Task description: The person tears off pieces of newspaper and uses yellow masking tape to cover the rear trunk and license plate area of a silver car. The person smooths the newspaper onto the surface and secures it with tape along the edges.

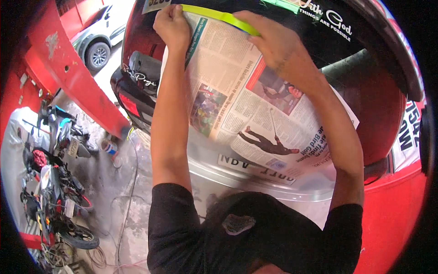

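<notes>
A sheet of newspaper (228, 98) with printed text and pictures lies against the back of a dark vehicle (378, 86). A bright yellow-green strip of tape (207, 12) runs along its upper edge. At the strip's left end, my left hand (173, 27) is closed, fingertips pinched on the tape at the paper's corner. My right hand (280, 43) grips the tape farther right, its index finger above the strip and its thumb below. Whether a roll sits under that hand is hidden. Both forearms reach up across the paper.
Below the paper is a silver bumper (205, 176) with a plate behind a clear sheet. Motorcycles (59, 182) stand at the left, near a small tub (109, 147) and a cable (132, 196) on the floor. A red post (77, 68) slants beside a parked white car (102, 39).
</notes>
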Demonstrator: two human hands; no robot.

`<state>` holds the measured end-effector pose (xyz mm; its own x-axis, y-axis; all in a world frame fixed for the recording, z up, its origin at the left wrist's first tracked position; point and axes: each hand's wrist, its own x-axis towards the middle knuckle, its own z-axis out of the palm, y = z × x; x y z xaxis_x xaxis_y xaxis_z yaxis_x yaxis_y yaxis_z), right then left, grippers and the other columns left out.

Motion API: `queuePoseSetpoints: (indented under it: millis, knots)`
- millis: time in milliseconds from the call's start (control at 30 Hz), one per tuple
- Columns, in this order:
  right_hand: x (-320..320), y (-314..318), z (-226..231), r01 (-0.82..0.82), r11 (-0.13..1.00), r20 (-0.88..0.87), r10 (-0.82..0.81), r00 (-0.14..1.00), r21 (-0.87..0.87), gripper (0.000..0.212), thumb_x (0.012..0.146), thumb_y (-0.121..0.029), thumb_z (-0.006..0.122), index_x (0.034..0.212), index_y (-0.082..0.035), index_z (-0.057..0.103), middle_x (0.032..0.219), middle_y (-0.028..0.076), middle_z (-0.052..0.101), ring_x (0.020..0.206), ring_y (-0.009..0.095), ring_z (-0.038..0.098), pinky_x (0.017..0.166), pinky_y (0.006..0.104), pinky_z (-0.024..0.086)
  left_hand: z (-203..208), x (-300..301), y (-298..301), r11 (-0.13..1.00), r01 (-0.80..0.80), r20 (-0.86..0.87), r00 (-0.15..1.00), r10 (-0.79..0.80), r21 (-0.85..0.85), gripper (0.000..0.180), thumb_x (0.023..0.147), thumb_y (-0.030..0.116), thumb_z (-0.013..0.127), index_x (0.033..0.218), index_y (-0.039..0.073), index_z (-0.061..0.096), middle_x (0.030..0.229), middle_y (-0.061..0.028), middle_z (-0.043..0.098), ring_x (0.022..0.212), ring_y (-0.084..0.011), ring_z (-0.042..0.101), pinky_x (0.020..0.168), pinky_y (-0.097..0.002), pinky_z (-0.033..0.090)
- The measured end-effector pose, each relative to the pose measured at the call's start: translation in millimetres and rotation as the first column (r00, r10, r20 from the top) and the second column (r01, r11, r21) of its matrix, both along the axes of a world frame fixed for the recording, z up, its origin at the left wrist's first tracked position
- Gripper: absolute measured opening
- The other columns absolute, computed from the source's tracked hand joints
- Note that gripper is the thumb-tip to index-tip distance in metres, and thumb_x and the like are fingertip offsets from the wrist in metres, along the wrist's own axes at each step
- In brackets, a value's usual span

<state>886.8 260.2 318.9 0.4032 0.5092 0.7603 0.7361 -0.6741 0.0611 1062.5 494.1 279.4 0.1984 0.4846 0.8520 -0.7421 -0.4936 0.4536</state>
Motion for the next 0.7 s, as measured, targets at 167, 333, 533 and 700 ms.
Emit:
queuePoseSetpoints:
  millis: [167,333,533,700]
  knots:
    - [4.8,-17.3,5.9,-0.039,0.985,0.291,0.086,0.953,-0.166,0.032,0.096,-0.010,0.062,0.128,-0.004,0.062,0.111,0.016,0.068,0.100,0.035,0.068,0.089,0.0431,0.054,6.1,0.9,-13.1,1.000,-0.014,0.110,0.994,0.016,-0.016,0.018,0.089,0.010,0.067,0.094,-0.007,0.072,0.091,-0.0266,0.071,0.088,-0.0433,0.068,0.084,-0.0484,0.052]
    - [-10.7,-12.3,12.1,-0.019,0.990,0.170,0.043,0.985,-0.141,0.031,0.097,-0.011,0.062,0.127,-0.004,0.064,0.102,0.015,0.067,0.091,0.034,0.066,0.082,0.0428,0.053,4.8,4.5,-7.8,1.000,-0.003,0.051,0.999,0.004,-0.019,0.019,0.089,0.012,0.064,0.089,-0.006,0.071,0.089,-0.0269,0.069,0.086,-0.0442,0.067,0.081,-0.0501,0.051]
    - [-17.1,-4.3,15.5,0.050,0.988,0.093,-0.037,0.995,-0.145,0.031,0.096,-0.010,0.061,0.126,-0.005,0.067,0.096,0.015,0.067,0.089,0.034,0.067,0.080,0.0420,0.053,6.4,7.1,-6.1,0.995,-0.103,0.027,0.994,0.103,0.004,0.022,0.089,0.014,0.061,0.084,-0.006,0.069,0.087,-0.0288,0.067,0.085,-0.0466,0.065,0.078,-0.0521,0.049]
    - [-15.4,-4.9,16.2,-0.006,0.991,0.094,0.019,0.995,-0.130,0.034,0.096,-0.010,0.062,0.129,-0.006,0.066,0.094,0.016,0.065,0.086,0.034,0.066,0.079,0.0432,0.053,7.2,8.5,-8.4,0.996,-0.091,-0.031,0.995,0.092,0.023,0.023,0.089,0.013,0.060,0.082,-0.006,0.069,0.082,-0.0293,0.066,0.081,-0.0468,0.065,0.075,-0.0524,0.049]
